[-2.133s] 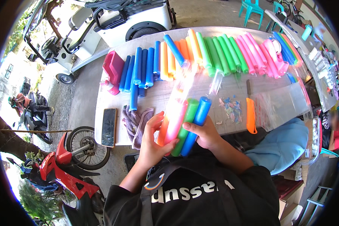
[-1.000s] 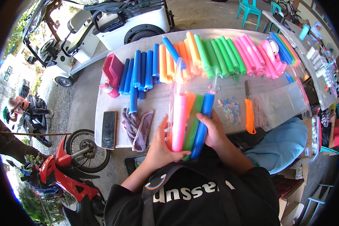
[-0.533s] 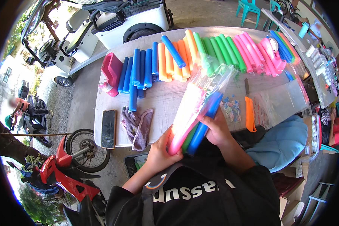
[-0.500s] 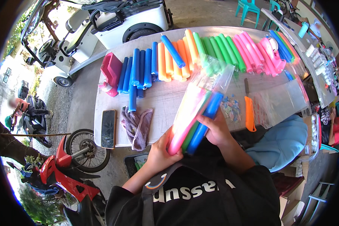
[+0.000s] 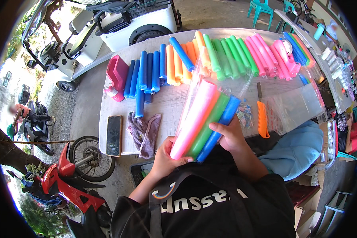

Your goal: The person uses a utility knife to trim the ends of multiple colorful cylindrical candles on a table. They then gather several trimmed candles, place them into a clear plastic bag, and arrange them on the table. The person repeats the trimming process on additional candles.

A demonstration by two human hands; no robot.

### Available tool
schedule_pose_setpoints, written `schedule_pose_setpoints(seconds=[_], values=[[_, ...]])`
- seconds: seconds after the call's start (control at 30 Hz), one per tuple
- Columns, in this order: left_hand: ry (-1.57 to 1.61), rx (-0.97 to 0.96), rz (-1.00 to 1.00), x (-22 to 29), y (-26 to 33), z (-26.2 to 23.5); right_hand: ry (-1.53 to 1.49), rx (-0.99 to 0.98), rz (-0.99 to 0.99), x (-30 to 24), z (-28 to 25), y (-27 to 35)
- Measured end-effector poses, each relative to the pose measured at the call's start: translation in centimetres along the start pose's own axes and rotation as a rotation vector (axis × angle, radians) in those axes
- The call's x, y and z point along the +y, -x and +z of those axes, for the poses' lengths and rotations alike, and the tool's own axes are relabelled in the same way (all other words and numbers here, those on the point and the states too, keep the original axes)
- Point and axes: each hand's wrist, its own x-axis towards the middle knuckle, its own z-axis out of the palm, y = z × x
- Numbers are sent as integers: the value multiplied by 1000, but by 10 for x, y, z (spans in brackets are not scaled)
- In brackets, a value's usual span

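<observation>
Between my hands is a clear plastic bag (image 5: 195, 81) holding a pink candle (image 5: 196, 117), a green candle (image 5: 211, 123) and a blue candle (image 5: 223, 125) side by side, tilted up and to the right. My left hand (image 5: 164, 158) grips the bag's lower end at the pink side, thumb across the bottom. My right hand (image 5: 231, 135) closes on the blue side, thumb on the blue candle. The bag's loose top reaches over the table. Beyond it lie rows of blue candles (image 5: 143, 71), orange candles (image 5: 177, 65), green candles (image 5: 230, 57) and pink candles (image 5: 261, 51).
On the table (image 5: 170, 101) are a phone (image 5: 114, 137), a purple cloth (image 5: 144, 135), a pink jug (image 5: 117, 75), wax scraps (image 5: 246, 115), an orange-handled knife (image 5: 262, 119), clear bags (image 5: 293, 105) and a pink tape dispenser (image 5: 287, 59). A red motorcycle (image 5: 69, 178) stands left.
The candles in the bag have spread into a flatter row, and the green one shows more. The bag's loose top has swung left. Both hands keep their grip.
</observation>
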Motion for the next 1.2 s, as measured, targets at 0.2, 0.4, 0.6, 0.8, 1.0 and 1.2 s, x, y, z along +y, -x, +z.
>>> schedule_pose_setpoints(seconds=[0.2,0.4,0.6,0.8,1.0,1.2], values=[[207,-164,-17,8,1,-4,36,80,16,-6,1,0],[120,-217,-51,12,-6,-15,63,68,13,-12,-1,-1],[120,-178,86,4,-14,-16,3,36,48,-13,-3,-3],[91,-201,304,-2,-20,-18,50,-32,4,-17,-2,-5],[69,-105,205,10,-26,-18,121,-61,-34,-27,9,-6],[189,-165,307,26,-26,-31,34,18,-110,-24,18,-13]])
